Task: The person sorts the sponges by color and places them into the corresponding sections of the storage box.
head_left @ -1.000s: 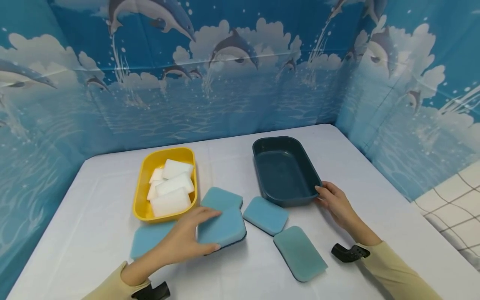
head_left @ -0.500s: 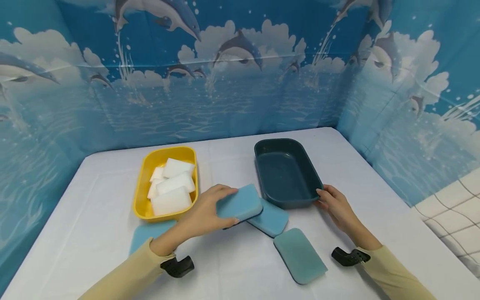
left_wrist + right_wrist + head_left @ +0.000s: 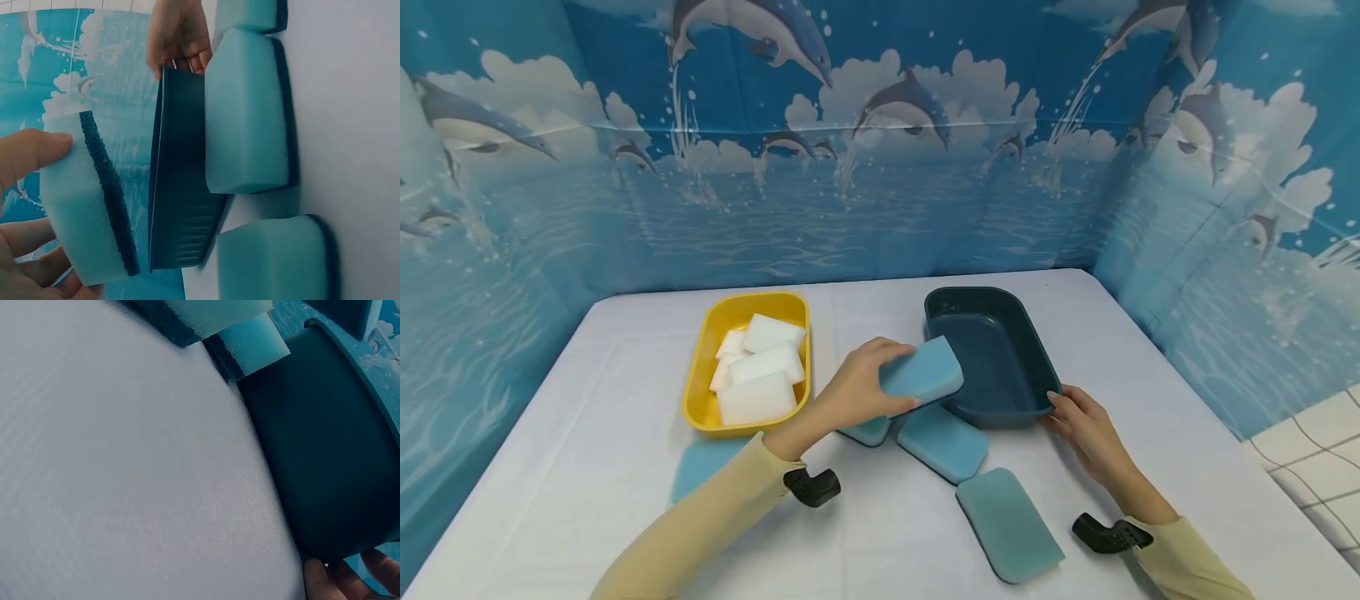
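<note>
My left hand (image 3: 867, 385) pinches a blue sponge (image 3: 925, 371) between thumb and fingers, raised at the left rim of the dark teal tub (image 3: 1011, 375). In the left wrist view, the held sponge (image 3: 81, 206) shows a dark scouring layer facing the tub (image 3: 178, 175). My right hand (image 3: 1086, 429) grips the tub's near right corner, thumb at the rim and fingers below it. No sponge lies inside the tub. On the table in front of it are a blue sponge (image 3: 946, 442) and a greener one (image 3: 1009, 525). Another sponge (image 3: 868, 431) is partly hidden under my left hand.
A yellow tub (image 3: 696, 392) with several white sponges (image 3: 756, 400) stands on the left of the white-covered table (image 3: 587, 433). One more blue sponge (image 3: 700, 467) lies before it, partly behind my left sleeve. A dolphin-print curtain (image 3: 880, 217) encloses the back and sides.
My left hand has lifted the blue sponge and carried it right and away from me, to the teal tub's edge. The right hand keeps its hold on the tub's corner.
</note>
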Motion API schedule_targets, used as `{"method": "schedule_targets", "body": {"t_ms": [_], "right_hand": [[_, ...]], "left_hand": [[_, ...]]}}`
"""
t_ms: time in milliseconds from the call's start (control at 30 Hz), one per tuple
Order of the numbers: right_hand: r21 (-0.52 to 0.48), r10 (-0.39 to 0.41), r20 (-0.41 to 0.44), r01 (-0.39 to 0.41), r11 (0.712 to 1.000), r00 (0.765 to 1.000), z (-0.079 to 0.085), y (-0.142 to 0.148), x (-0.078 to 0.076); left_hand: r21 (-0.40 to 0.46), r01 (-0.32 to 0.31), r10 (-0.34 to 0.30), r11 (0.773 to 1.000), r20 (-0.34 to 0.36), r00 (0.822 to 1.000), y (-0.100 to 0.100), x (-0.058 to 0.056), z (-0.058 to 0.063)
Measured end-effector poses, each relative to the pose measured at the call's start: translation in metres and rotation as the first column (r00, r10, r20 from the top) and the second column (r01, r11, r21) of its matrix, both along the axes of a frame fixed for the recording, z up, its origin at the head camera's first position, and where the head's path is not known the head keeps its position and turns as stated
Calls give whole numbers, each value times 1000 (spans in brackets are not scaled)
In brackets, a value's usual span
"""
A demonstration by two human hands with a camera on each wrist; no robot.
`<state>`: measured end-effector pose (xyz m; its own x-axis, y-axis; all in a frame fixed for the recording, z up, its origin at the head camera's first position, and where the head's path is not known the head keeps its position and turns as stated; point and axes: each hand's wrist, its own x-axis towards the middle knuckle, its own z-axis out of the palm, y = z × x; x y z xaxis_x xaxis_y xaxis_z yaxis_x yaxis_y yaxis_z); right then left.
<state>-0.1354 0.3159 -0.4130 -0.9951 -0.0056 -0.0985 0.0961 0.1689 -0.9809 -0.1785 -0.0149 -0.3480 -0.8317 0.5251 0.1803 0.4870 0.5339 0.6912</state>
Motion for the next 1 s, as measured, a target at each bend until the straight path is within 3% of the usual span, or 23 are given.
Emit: {"method": "schedule_targets", "body": {"t_ms": [333, 533, 1000], "right_hand": [[20, -5, 5, 5, 1000, 1000, 0, 1, 2], [20, -11, 2, 11, 1000, 1000, 0, 1, 2], [37, -9, 27, 8, 999, 1000, -1, 2, 1]], "left_hand": [[-57, 6, -8, 998, -37, 999, 36, -30, 5], [-98, -20, 17, 995, -30, 999, 55, -43, 4], [-169, -94, 78, 981, -101, 992, 88, -65, 0]]}}
